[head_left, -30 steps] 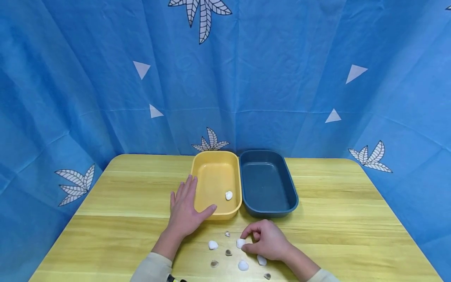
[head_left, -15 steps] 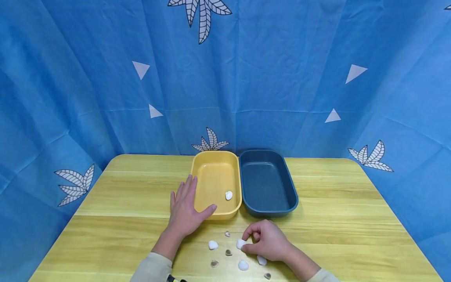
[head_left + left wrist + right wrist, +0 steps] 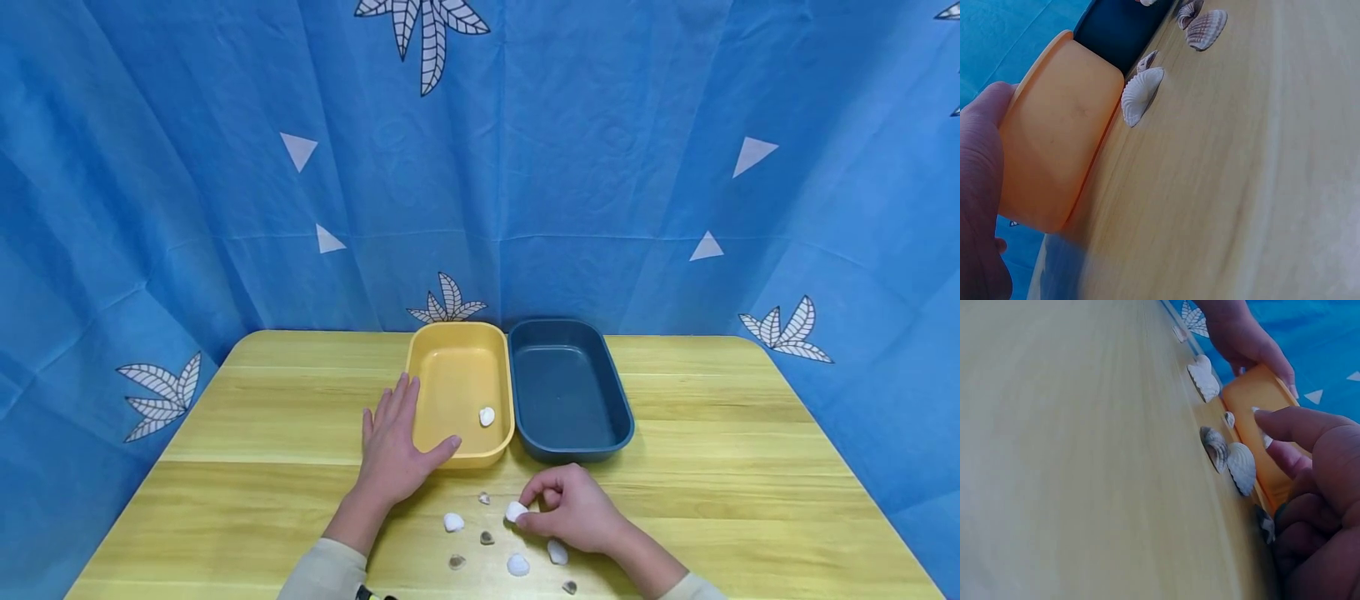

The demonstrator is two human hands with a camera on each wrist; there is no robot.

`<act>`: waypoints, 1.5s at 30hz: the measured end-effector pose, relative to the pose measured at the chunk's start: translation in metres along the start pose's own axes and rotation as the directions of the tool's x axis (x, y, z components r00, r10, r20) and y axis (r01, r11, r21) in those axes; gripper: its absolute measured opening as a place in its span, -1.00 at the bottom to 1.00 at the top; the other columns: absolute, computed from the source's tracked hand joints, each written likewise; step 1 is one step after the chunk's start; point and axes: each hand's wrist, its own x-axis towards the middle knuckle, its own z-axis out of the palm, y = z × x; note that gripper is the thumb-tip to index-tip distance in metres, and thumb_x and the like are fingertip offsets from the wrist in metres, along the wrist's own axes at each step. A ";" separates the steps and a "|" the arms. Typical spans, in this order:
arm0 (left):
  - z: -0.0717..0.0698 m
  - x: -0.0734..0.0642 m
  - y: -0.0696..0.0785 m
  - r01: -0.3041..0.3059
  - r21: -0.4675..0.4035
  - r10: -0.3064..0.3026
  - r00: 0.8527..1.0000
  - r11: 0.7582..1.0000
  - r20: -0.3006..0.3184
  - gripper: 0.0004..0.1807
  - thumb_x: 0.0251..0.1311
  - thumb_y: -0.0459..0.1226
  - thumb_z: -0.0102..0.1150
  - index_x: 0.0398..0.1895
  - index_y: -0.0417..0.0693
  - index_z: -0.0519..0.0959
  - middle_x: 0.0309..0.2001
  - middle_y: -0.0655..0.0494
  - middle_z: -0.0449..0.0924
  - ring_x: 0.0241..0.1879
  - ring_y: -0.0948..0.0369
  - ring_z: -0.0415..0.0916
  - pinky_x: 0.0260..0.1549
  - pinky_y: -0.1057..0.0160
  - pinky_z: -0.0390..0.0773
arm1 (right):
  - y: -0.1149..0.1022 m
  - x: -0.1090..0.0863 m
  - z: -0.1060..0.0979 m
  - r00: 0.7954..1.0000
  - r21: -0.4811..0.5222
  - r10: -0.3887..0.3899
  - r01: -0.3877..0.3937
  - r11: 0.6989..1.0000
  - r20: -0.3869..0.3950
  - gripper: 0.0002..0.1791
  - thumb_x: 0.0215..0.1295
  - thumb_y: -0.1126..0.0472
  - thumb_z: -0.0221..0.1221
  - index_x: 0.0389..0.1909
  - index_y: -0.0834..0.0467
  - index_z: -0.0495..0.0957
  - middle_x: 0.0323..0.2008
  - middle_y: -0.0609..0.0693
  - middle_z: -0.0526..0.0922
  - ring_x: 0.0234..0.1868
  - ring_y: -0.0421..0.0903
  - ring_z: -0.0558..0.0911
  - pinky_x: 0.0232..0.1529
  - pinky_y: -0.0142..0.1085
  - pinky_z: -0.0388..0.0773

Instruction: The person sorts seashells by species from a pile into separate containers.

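Note:
Between thumb and forefinger, my right hand (image 3: 577, 510) pinches a white seashell (image 3: 515, 511) over the table, in front of the two trays. In the right wrist view only a thin edge of that shell (image 3: 1267, 439) shows. My left hand (image 3: 392, 462) rests against the near left corner of the yellow tray (image 3: 459, 375), thumb over the front rim and fingers stretched along the side. One small white shell (image 3: 487, 416) lies inside this tray. Loose white shells (image 3: 453, 522) and small brown shells (image 3: 457, 562) lie scattered between and below the hands.
A dark blue tray (image 3: 566, 392) stands right beside the yellow one, with nothing seen in it. Both sit near the back of the wooden table (image 3: 750, 500). Behind it hangs a blue patterned cloth (image 3: 562, 167).
My right hand has raised the pinched white shell slightly and shifted it a little away from me. The left hand stays at the yellow tray.

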 end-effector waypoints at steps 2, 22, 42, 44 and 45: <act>0.000 0.000 0.000 0.002 0.005 -0.002 1.000 1.000 0.005 0.21 0.05 0.40 0.18 0.61 -0.06 -0.02 0.59 -0.01 -0.14 0.50 -0.17 -0.14 0.35 -0.34 -0.32 | -0.001 -0.001 -0.002 1.000 0.007 -0.021 0.021 1.000 -0.006 -0.84 0.03 0.18 0.52 -0.41 0.02 0.70 -0.74 -0.22 0.15 -0.66 -0.31 0.20 -0.43 -0.43 0.36; 0.001 -0.001 0.001 0.009 0.015 -0.009 1.000 1.000 0.010 0.22 0.03 0.40 0.19 0.61 -0.07 -0.01 0.59 -0.01 -0.15 0.50 -0.19 -0.13 0.34 -0.35 -0.30 | -0.029 0.000 -0.014 0.993 0.062 -0.119 0.120 0.991 -0.019 -0.86 0.10 0.19 0.48 -0.34 -0.01 0.71 -0.71 -0.22 0.06 -0.65 -0.30 0.11 -0.38 -0.40 0.37; 0.001 -0.001 0.000 0.018 0.005 -0.018 1.000 1.000 -0.001 0.21 0.04 0.37 0.23 0.60 -0.07 0.00 0.59 0.00 -0.14 0.50 -0.18 -0.14 0.34 -0.34 -0.30 | -0.062 0.033 -0.033 0.975 0.035 -0.206 0.209 0.977 -0.078 -0.84 0.09 0.23 0.49 -0.32 0.04 0.71 -0.72 -0.14 0.04 -0.67 -0.20 0.08 -0.59 -0.35 0.13; 0.001 -0.001 0.001 0.019 0.002 -0.019 1.000 1.000 0.001 0.20 0.04 0.36 0.24 0.61 -0.06 0.00 0.59 0.00 -0.14 0.51 -0.17 -0.14 0.34 -0.34 -0.31 | -0.064 0.038 -0.036 0.978 0.022 -0.193 0.195 0.981 -0.083 -0.85 0.10 0.20 0.49 -0.33 0.04 0.71 -0.72 -0.15 0.05 -0.67 -0.19 0.09 -0.59 -0.35 0.13; 0.001 -0.001 0.001 0.018 0.000 -0.018 1.000 1.000 0.001 0.21 0.03 0.36 0.24 0.61 -0.06 0.00 0.59 0.00 -0.14 0.50 -0.18 -0.15 0.34 -0.34 -0.31 | -0.065 0.041 -0.038 0.979 0.017 -0.187 0.189 0.982 -0.087 -0.85 0.10 0.20 0.49 -0.34 0.04 0.71 -0.72 -0.15 0.05 -0.68 -0.19 0.08 -0.59 -0.35 0.13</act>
